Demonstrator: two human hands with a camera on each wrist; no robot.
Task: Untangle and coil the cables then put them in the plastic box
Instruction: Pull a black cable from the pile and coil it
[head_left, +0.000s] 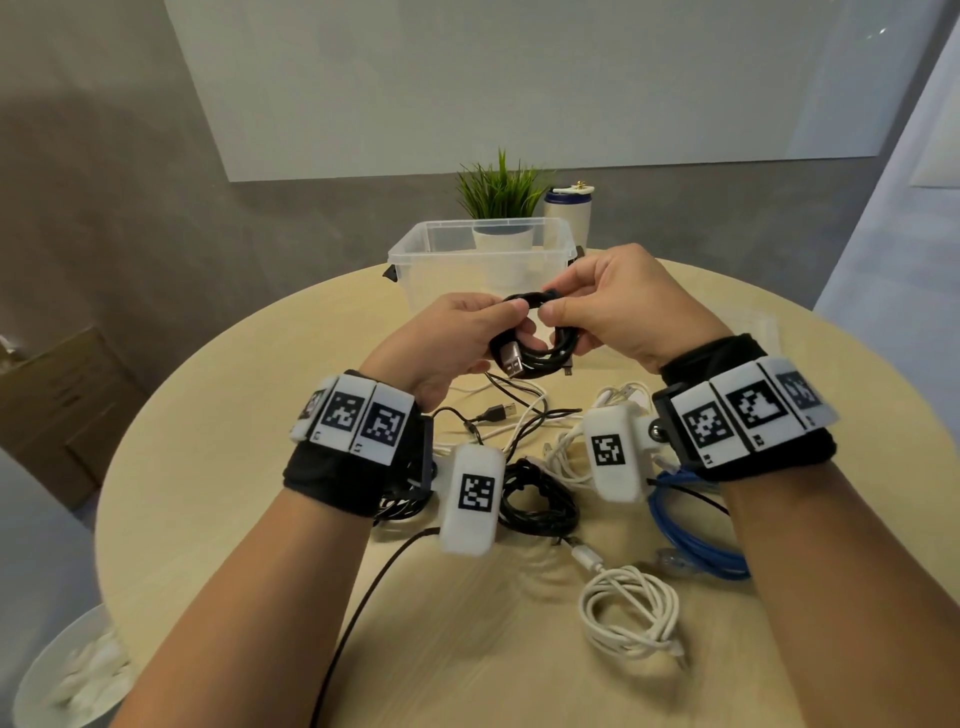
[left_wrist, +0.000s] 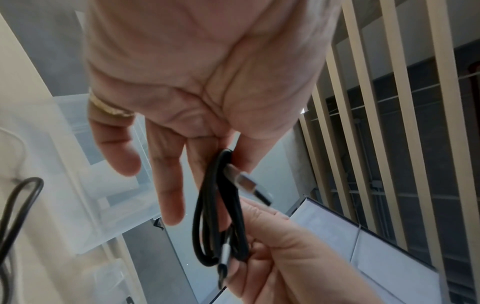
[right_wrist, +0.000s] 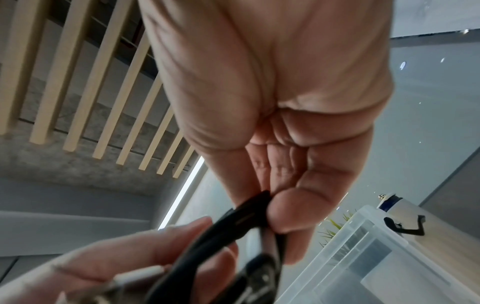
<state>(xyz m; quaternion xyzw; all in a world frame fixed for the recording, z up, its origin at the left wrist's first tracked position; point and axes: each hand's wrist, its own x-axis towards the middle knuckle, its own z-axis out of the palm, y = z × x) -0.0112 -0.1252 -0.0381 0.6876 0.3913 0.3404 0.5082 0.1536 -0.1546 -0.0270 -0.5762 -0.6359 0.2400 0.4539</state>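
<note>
Both hands hold a small coiled black USB cable (head_left: 540, 349) above the round table, just in front of the clear plastic box (head_left: 415, 249). My left hand (head_left: 462, 332) pinches the coil's left side between thumb and forefinger; its silver plug (left_wrist: 246, 183) sticks out below. My right hand (head_left: 597, 312) pinches a black strap (right_wrist: 249, 214) at the coil's top with thumb and fingertips. The coil (left_wrist: 221, 216) hangs between the two hands. The box (right_wrist: 369, 253) looks empty.
Loose cables lie on the wooden table (head_left: 218, 457) under my wrists: a tangle of thin black and white leads (head_left: 519, 410), a black coil (head_left: 540, 499), a blue cable (head_left: 696, 540), a white coil (head_left: 628, 613). A potted plant (head_left: 501, 197) and a white bottle (head_left: 567, 210) stand behind the box.
</note>
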